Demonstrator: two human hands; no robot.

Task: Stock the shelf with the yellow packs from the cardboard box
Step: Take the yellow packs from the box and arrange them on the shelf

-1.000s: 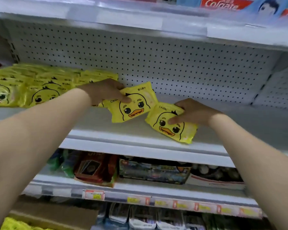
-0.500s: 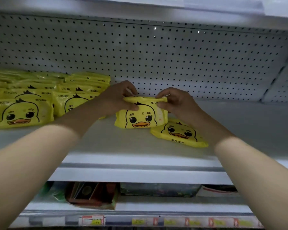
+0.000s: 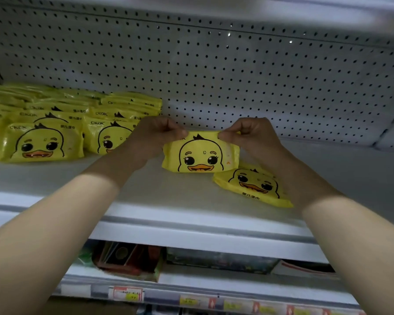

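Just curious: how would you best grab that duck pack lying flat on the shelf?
Probably the near edge of the flat pack, pinched from the aisle side, thumb on top. It lies thin and face up on the shelf, so fingers can only slip under an edge. The left hand and right hand pinch the upright pack.

Glossy plastic yellow packs (image 3: 41,142); matt perforated metal shelf (image 3: 180,196).

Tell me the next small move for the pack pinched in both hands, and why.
Probably slide the pack left against the stocked rows and release. The left hand and right hand pinch its top corners, it stands upright on the shelf, and a gap separates it from them; another pack lies flat at its right.
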